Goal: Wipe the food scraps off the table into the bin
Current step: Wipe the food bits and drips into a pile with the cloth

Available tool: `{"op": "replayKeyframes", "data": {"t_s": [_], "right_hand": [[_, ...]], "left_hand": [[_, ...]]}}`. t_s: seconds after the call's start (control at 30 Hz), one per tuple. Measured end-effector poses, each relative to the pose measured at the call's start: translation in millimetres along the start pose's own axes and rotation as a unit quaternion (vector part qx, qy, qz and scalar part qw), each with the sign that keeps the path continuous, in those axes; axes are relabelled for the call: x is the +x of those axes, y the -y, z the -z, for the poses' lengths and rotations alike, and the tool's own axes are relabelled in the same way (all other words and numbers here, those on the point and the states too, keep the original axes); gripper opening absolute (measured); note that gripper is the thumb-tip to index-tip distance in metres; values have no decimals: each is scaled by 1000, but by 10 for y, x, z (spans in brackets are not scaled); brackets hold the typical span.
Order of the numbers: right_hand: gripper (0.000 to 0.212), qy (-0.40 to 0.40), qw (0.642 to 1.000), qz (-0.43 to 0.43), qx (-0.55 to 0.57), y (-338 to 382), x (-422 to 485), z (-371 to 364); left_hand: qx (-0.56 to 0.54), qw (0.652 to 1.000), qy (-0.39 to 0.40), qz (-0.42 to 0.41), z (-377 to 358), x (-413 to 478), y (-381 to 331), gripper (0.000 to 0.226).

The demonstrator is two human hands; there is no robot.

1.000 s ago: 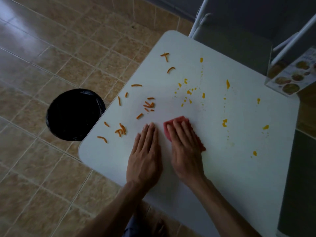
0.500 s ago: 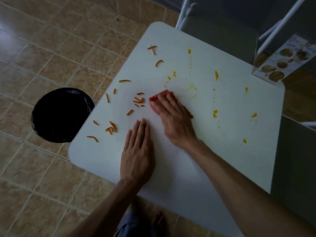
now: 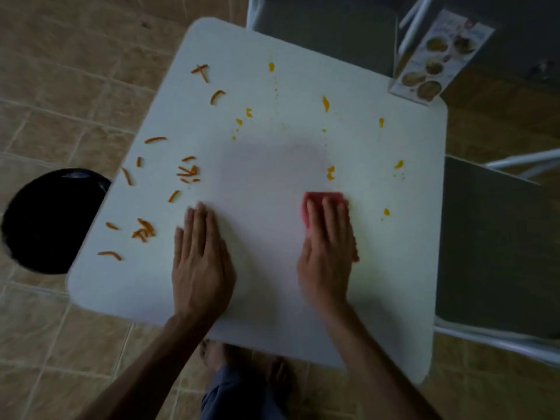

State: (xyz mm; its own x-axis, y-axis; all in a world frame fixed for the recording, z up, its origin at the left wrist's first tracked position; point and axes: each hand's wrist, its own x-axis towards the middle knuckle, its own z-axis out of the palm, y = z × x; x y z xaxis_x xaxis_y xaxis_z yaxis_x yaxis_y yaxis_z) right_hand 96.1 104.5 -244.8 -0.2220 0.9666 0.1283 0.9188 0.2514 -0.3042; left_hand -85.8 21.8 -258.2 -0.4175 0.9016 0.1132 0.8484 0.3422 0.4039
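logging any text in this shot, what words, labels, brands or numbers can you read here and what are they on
No text can be read in this frame.
Menu card standing at the table's far right corner: food photos show, and faint print near its top, too blurred to read.
Table, pink cloth, black bin: no lettering visible.

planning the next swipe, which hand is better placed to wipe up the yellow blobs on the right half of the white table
Right, probably. The right hand presses the pink cloth flat close to a yellow blob; the left hand lies bare beside the orange strips.
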Motion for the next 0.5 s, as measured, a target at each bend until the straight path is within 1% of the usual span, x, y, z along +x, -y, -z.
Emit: {"op": "replayKeyframes", "data": {"t_s": [0.03, 0.07, 0.13, 0.17, 0.2, 0.23, 0.3, 0.37, 0.4, 0.43, 0.5], "right_hand": [[60, 15, 1000, -9, -4, 88, -172, 15], [62, 47, 998, 31, 1, 141, -354, 37], [64, 107, 981, 164, 10, 48, -629, 150], [61, 116, 972, 205, 15, -107, -664, 232], [57, 105, 972, 207, 23, -297, -643, 297], [53, 78, 981, 174, 29, -484, -593, 334], [49, -14, 999, 30, 24, -810, -419, 354], [48, -90, 989, -117, 18, -948, -272, 336], [48, -108, 981, -157, 24, -923, -270, 311], [48, -113, 978, -171, 28, -860, -345, 300], [49, -73, 987, -141, 31, -707, -690, 370]], "left_hand": [[-3, 1000, 1, 5, -4, -1, -24, 55], [-7, 1000, 4, 9, -9, 6, -58, 56], [-21, 1000, 7, -8, -26, 30, -169, 56], [-29, 999, 7, -31, -36, 43, -245, 55], [-39, 998, 10, -56, -54, 64, -333, 54], [-52, 995, 16, -80, -77, 94, -430, 54], [-73, 990, 28, -118, -143, 177, -624, 52], [-83, 985, 32, -145, -243, 299, -796, 51], [-82, 984, 33, -156, -304, 381, -866, 51], [-79, 983, 36, -164, -365, 468, -923, 52], [-63, 984, 46, -158, -467, 642, -1000, 54]]}}
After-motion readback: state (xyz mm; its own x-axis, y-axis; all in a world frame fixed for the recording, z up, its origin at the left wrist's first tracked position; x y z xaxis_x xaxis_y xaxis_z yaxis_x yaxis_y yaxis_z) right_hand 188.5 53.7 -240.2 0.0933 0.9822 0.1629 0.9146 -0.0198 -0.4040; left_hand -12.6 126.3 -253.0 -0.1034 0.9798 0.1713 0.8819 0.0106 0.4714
